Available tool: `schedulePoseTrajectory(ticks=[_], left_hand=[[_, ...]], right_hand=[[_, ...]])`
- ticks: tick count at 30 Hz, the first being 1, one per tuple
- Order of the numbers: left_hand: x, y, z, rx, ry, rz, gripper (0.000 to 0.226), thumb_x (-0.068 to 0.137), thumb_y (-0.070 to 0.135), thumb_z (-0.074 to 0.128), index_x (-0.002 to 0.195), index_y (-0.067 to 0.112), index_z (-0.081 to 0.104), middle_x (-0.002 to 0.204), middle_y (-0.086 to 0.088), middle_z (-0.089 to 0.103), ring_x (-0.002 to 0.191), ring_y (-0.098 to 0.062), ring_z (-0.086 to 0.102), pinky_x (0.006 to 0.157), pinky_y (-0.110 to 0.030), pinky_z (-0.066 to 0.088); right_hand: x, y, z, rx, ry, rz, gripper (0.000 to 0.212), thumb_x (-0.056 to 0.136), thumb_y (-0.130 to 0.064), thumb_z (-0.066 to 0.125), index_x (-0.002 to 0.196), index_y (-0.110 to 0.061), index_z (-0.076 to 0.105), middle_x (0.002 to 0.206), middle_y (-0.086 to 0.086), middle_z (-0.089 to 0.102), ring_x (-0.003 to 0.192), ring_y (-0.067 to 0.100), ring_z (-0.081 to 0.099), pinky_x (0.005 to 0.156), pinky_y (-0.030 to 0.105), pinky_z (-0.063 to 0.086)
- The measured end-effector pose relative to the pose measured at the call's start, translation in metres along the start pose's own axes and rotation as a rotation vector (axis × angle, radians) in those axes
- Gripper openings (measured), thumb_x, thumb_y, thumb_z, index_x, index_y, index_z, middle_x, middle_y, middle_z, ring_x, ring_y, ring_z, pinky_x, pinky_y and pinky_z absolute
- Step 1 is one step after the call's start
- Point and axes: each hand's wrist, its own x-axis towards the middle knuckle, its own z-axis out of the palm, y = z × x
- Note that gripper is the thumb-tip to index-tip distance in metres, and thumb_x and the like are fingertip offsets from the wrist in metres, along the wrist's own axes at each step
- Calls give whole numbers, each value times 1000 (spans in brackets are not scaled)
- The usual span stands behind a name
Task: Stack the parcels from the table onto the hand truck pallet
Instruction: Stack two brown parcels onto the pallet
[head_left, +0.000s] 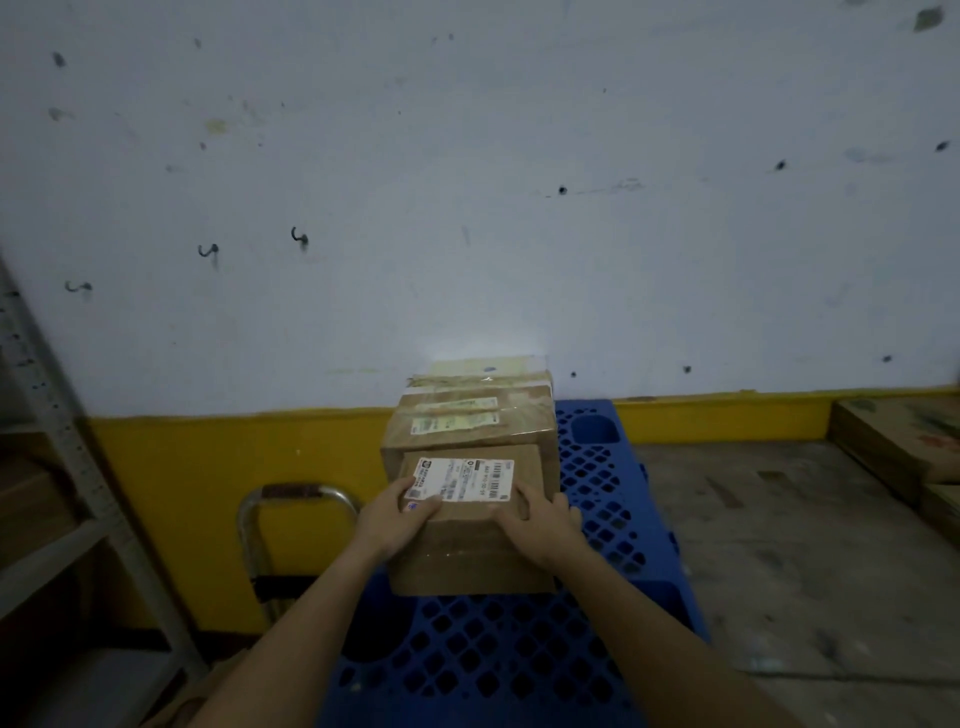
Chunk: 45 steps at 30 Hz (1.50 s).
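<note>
A brown cardboard parcel (470, 525) with a white shipping label on top stands on the blue plastic pallet (613, 499). My left hand (400, 514) grips its near left top edge, thumb on the label. My right hand (540, 517) grips the near right top edge with curled fingers. Directly behind it stands a taller taped parcel (467, 421) with two pale labels, and a third parcel (485, 371) shows behind that, against the wall.
The hand truck's metal handle (296, 499) rises left of the pallet. A grey metal shelf rack (62, 467) fills the left edge. Flat cardboard boxes (898, 441) lie on the concrete floor at the right. The white and yellow wall is close behind.
</note>
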Motion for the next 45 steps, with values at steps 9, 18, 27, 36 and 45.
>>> schedulePoseTrajectory(ticks=[9,18,27,36,45], left_hand=[[4,-1,1,65,-20,39,62,87,42,59,140,16,40,145,-10,43,125,-27,48,96,-33,41],[-2,-1,-7,134,-16,73,51,95,45,41,137,16,45,142,-11,47,128,-29,44,102,-37,36],[-20,24,-39,87,202,246,39,98,30,40,128,8,53,122,-21,60,110,-36,56,80,-34,41],[-51,90,9,75,140,355,39,97,24,43,134,12,47,132,-18,54,117,-33,53,92,-42,45],[-124,208,141,3,-110,525,47,100,24,40,143,9,33,109,-6,57,88,-16,56,85,-38,42]], right_hand=[[1,2,3,0,22,-1,68,89,-60,42,147,-38,13,154,12,15,140,38,7,110,48,21],[2,2,3,-15,24,8,63,92,-58,35,148,-36,14,155,10,21,141,37,13,113,50,11],[-31,2,-25,-24,212,-15,61,94,-55,35,148,-29,23,154,9,24,142,35,17,115,50,12],[-104,49,-65,-57,247,-75,58,98,-43,38,149,-22,20,155,7,24,143,27,19,115,48,17],[-185,172,-179,-57,355,67,60,95,-47,40,148,-24,23,152,16,26,142,32,19,114,42,23]])
